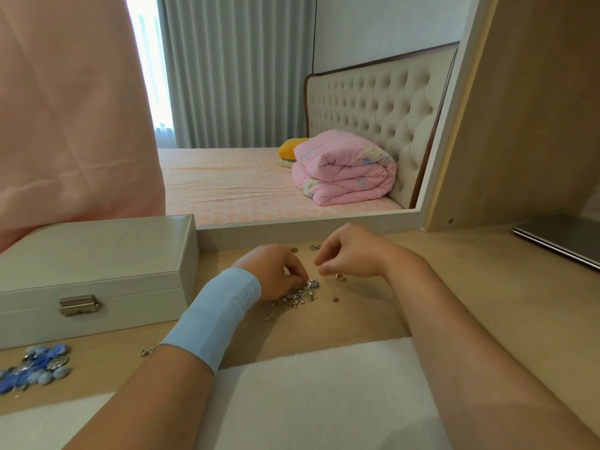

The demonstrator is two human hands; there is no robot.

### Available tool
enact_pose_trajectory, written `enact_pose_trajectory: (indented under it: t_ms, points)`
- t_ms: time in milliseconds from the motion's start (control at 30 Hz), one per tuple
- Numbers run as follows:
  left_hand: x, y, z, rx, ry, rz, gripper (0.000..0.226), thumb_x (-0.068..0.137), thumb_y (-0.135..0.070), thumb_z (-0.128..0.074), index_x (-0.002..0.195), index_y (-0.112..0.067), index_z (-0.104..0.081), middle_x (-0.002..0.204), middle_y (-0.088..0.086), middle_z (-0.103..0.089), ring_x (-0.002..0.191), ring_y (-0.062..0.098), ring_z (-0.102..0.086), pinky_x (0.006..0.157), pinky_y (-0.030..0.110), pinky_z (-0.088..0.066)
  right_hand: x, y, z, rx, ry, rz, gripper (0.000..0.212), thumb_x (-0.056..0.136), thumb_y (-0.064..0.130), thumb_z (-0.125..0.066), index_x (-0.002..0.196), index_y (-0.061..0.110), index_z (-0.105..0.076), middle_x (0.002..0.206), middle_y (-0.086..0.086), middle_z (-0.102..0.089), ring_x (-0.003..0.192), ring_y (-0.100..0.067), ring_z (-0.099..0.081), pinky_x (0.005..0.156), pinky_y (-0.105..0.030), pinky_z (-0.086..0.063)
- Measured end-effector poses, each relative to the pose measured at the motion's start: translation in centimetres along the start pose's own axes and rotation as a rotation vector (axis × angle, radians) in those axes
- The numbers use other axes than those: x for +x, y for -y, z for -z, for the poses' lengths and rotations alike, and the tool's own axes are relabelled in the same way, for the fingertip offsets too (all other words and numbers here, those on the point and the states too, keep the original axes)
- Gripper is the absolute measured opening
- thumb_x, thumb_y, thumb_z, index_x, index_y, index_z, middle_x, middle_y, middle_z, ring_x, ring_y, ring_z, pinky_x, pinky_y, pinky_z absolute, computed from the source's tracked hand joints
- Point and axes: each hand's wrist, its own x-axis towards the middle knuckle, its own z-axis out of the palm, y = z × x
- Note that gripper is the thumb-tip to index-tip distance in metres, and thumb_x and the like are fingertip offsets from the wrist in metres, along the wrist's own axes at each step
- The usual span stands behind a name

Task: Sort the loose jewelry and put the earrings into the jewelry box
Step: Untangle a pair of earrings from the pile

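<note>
A small heap of loose silver jewelry lies on the wooden desk in front of the mirror. My left hand, with a light blue band on the wrist, rests on the heap with its fingers curled into the pieces. Just right of it, my right hand hovers with fingertips pinched together; what they hold is too small to tell. A gold ring lies under the right hand. Two small pieces sit apart near the mirror. The white jewelry box stands shut at the left, latch facing me.
A blue beaded piece and a small silver item lie at the front left. A white cloth covers the near desk edge. A laptop sits at the far right. The mirror frame runs along the back.
</note>
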Motion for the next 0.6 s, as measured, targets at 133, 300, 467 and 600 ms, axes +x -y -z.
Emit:
enact_pose_trajectory:
  t_ms: [133, 300, 467, 600]
  points:
    - [0.0, 0.7, 0.6, -0.082, -0.026, 0.037, 0.022, 0.089, -0.028, -0.066, 0.077, -0.047, -0.069, 0.079, -0.026, -0.063, 0.070, -0.007, -0.059, 0.076, 0.019, -0.045, 0.1, 0.2, -1.2, -0.080, 0.080, -0.040, 0.019, 0.071, 0.025, -0.089, 0.085, 0.035, -0.082, 0.076, 0.021, -0.073, 0.078, 0.001, -0.069, 0.080, -0.025, -0.057]
    - [0.0, 1.0, 1.0, -0.175, -0.085, 0.019, 0.019, 0.090, -0.027, -0.067, 0.084, -0.045, -0.070, 0.086, -0.025, -0.066, 0.077, -0.001, -0.065, 0.075, 0.018, -0.045, 0.1, -0.2, -1.3, -0.023, 0.051, -0.015, 0.009, 0.079, 0.026, -0.085, 0.079, 0.034, -0.080, 0.078, 0.018, -0.075, 0.075, 0.003, -0.068, 0.076, -0.027, -0.056]
    - [0.2, 0.9, 1.1, -0.367, -0.102, -0.014, 0.019, 0.090, -0.024, -0.068, 0.097, -0.041, -0.067, 0.090, -0.020, -0.072, 0.088, -0.001, -0.067, 0.089, 0.023, -0.051, 0.0, -0.1, -0.5, 0.200, 0.002, 0.035, 0.008, 0.090, 0.028, -0.075, 0.085, 0.022, -0.077, 0.081, 0.008, -0.077, 0.059, -0.002, -0.060, 0.060, -0.021, -0.050]
    - [0.0, 0.6, 1.4, -0.550, -0.146, -0.037, 0.015, 0.086, -0.028, -0.073, 0.099, -0.033, -0.069, 0.084, -0.013, -0.076, 0.080, 0.003, -0.070, 0.078, 0.023, -0.055, -0.1, 0.9, -0.7, 0.420, 0.001, 0.061, 0.014, 0.095, 0.029, -0.070, 0.087, 0.019, -0.077, 0.080, 0.002, -0.076, 0.051, -0.007, -0.052, 0.048, -0.016, -0.042]
